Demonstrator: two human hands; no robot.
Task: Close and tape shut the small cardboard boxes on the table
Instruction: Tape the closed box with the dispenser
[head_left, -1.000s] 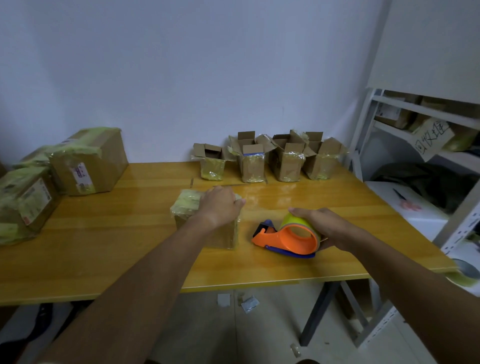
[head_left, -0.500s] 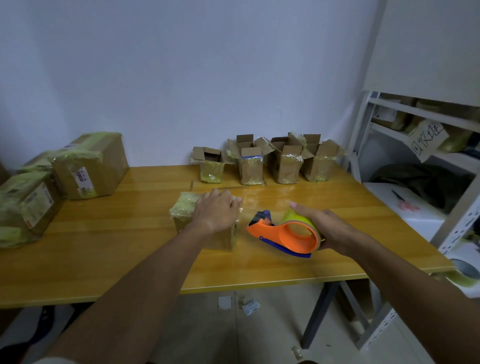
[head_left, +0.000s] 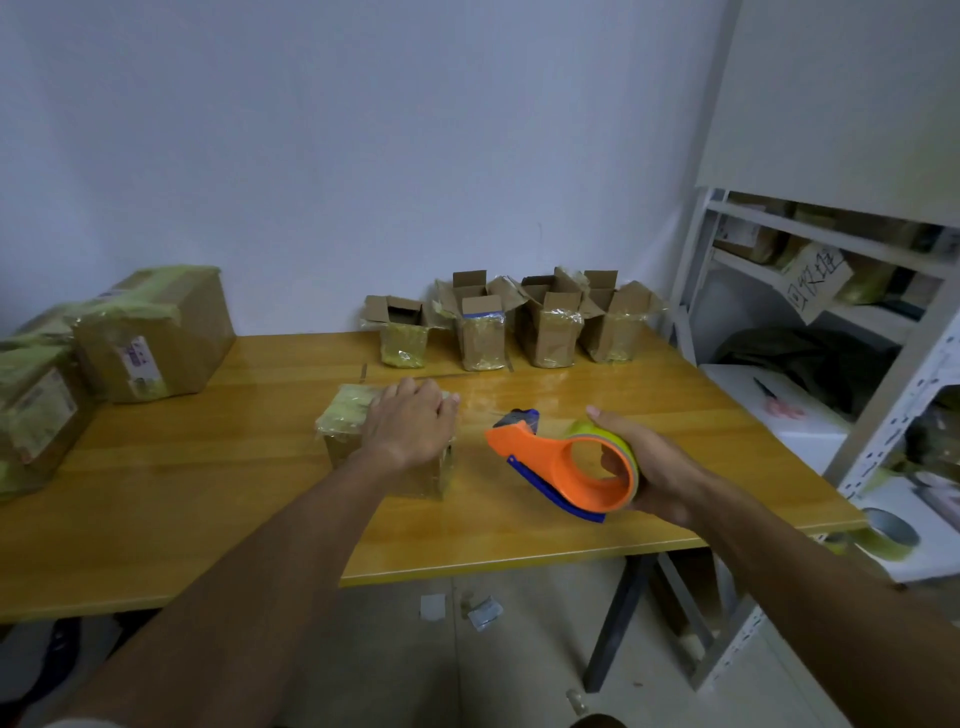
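A small cardboard box (head_left: 348, 421) with its flaps closed and yellowish tape over the top stands mid-table. My left hand (head_left: 413, 423) lies flat on its top, fingers together, pressing it down. My right hand (head_left: 641, 462) grips an orange and blue tape dispenser (head_left: 566, 467) with a yellow-green roll, lifted off the table just right of the box. A clear strip of tape stretches from the dispenser's blade to the box's right edge. Several small boxes (head_left: 550, 325) with open flaps stand in a row at the back of the wooden table (head_left: 208, 509).
Larger taped parcels (head_left: 150, 332) are stacked at the table's left end. A white metal shelf (head_left: 883, 395) with boxes stands to the right, with a loose tape roll (head_left: 891, 532) below it. Paper scraps lie on the floor under the table's front edge.
My right hand has raised the dispenser off the table and tilted it, pulling tape taut from the box. My left hand stays pressed on the box.
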